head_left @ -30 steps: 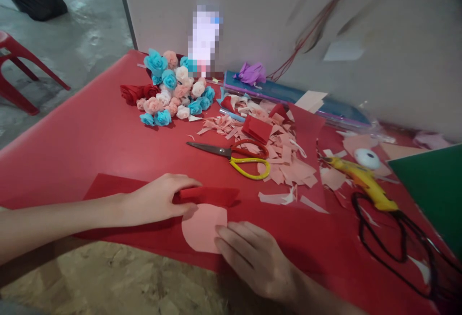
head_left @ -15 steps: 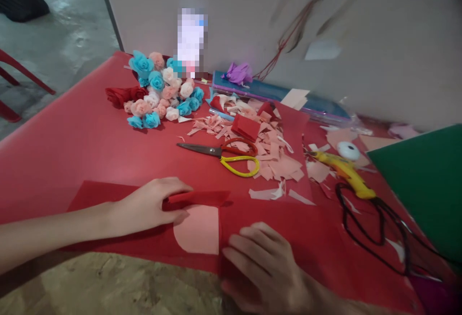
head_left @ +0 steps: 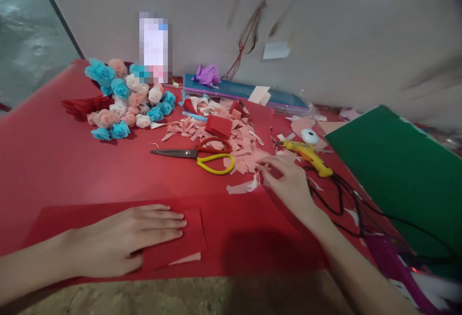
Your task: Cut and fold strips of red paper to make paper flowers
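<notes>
My left hand (head_left: 144, 233) lies flat, fingers stretched out, on a folded piece of red paper (head_left: 193, 233). A strip of the pink paper (head_left: 187, 258) shows from under its lower edge. My right hand (head_left: 279, 173) is over the right end of the pink paper scraps (head_left: 249, 149), thumb and forefinger pinched on a small piece whose shape I cannot make out. The scissors (head_left: 191, 153), with one red and one yellow handle, lie left of my right hand. To its right is a yellow glue gun (head_left: 310, 157).
Blue, pink, white and red paper roses (head_left: 119, 89) are at the back left, beside a blurred upright screen (head_left: 155, 41). A green board (head_left: 390, 175) and black cables (head_left: 342, 195) are at the right; a blue package (head_left: 238, 89) lies along the wall.
My left hand now lies flat on the red paper, which is folded over the pink piece. My right hand has moved up and away to the scraps. The view has shifted to the right.
</notes>
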`<state>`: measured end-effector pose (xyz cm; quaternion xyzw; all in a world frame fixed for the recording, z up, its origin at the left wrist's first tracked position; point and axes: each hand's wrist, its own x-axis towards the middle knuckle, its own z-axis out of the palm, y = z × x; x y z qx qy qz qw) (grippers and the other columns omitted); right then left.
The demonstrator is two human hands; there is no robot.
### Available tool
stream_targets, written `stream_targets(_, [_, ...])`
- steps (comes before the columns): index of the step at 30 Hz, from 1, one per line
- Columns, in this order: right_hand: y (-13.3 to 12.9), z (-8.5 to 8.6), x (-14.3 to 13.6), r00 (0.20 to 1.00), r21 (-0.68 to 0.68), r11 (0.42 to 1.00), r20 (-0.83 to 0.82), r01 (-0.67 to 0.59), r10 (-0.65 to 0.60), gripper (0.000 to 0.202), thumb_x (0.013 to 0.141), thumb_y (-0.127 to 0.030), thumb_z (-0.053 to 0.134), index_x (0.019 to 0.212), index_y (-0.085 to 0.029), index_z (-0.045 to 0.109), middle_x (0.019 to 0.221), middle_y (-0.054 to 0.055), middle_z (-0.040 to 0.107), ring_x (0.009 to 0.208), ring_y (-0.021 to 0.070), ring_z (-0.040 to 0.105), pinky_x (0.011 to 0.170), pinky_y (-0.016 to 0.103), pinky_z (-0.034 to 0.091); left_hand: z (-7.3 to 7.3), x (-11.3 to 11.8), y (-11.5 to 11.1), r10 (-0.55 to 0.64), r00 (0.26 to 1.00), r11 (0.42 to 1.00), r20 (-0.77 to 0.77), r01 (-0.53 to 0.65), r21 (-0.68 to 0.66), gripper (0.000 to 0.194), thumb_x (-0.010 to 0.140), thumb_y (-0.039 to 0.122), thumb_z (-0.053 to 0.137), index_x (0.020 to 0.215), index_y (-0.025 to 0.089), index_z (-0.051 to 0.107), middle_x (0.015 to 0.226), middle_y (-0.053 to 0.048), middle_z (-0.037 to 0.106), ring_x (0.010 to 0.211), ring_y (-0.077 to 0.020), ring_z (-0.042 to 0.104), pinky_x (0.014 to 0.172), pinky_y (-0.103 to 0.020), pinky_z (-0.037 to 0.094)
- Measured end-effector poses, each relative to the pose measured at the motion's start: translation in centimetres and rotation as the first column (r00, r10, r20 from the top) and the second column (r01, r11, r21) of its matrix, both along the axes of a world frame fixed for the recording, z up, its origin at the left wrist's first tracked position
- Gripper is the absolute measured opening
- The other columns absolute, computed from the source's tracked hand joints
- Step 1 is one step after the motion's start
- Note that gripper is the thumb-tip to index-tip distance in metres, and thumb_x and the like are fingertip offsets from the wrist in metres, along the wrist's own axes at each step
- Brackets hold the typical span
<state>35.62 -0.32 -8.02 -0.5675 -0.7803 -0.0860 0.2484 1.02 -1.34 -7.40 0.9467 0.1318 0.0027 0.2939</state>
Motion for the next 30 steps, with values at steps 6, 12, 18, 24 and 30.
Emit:
stream_targets(6, [0.5, -0.3, -1.0, 0.980, -0.076, 0.983, 0.103, -0.164, 0.172, 0.021, 0.083, -0.013, 0.045, 0.088, -0.016, 0.065, 0.088, 0.007, 0.069, 0.086, 0.0224, 0.058, 0.076, 0.037, 0.046, -0.2, -0.2, 0.1, -0.062, 0.998, 0.994, -0.025, 0.064, 0.085, 0.070, 0.064, 0.000, 0.041, 0.131, 0.017, 0.042, 0.136, -0.001, 0.043, 0.126, -0.0195, 0.041, 0.107, -0.037, 0.033])
stream_targets(12, [1.0, 0.4, -0.8, 0.933, -0.197, 0.945, 0.200, -0.261, 0.299, 0.029, 0.081, -0.010, 0.045, 0.103, -0.016, 0.063, 0.103, 0.008, 0.068, 0.099, 0.0262, 0.053, 0.079, 0.041, 0.043, -0.5, -0.4, 0.1, -0.032, 0.999, 0.993, -0.018, 0.034, 0.110, 0.074, 0.062, 0.001, 0.041, 0.133, 0.021, 0.040, 0.136, 0.002, 0.044, 0.124, -0.0185, 0.043, 0.104, -0.036, 0.038])
stream_targets(18, [1.6, 0.5, 0.1, 0.909, -0.265, 0.907, 0.177, -0.326, 0.378, 0.028, 0.080, -0.010, 0.045, 0.098, -0.016, 0.066, 0.102, 0.008, 0.068, 0.099, 0.0261, 0.053, 0.082, 0.043, 0.041, -0.6, -0.4, 0.1, -0.031, 1.000, 0.990, 0.003, 0.030, 0.140, 0.072, 0.063, 0.001, 0.042, 0.132, 0.021, 0.041, 0.135, 0.002, 0.045, 0.123, -0.0172, 0.045, 0.103, -0.035, 0.038])
stream_targets(24, [2.3, -0.2, 0.0, 0.940, -0.251, 0.910, 0.006, -0.330, 0.342, 0.023, 0.080, -0.015, 0.047, 0.086, -0.020, 0.069, 0.092, 0.007, 0.070, 0.090, 0.0230, 0.056, 0.080, 0.042, 0.042, -0.6, -0.3, 0.2, -0.029, 1.000, 0.992, 0.008, 0.028, 0.121, 0.074, 0.062, 0.000, 0.041, 0.132, 0.022, 0.040, 0.135, 0.002, 0.044, 0.124, -0.0168, 0.044, 0.104, -0.034, 0.037])
stream_targets(30, [2.4, -0.6, -0.2, 0.945, -0.237, 0.947, -0.296, -0.216, 0.141, 0.017, 0.077, -0.023, 0.052, 0.078, -0.023, 0.069, 0.081, 0.005, 0.070, 0.081, 0.0211, 0.057, 0.078, 0.041, 0.043, -0.8, -0.5, 0.1, 0.010, 0.999, 0.999, 0.037, -0.012, 0.053, 0.075, 0.063, 0.000, 0.043, 0.133, 0.026, 0.039, 0.134, 0.003, 0.045, 0.123, -0.0179, 0.045, 0.104, -0.035, 0.037])
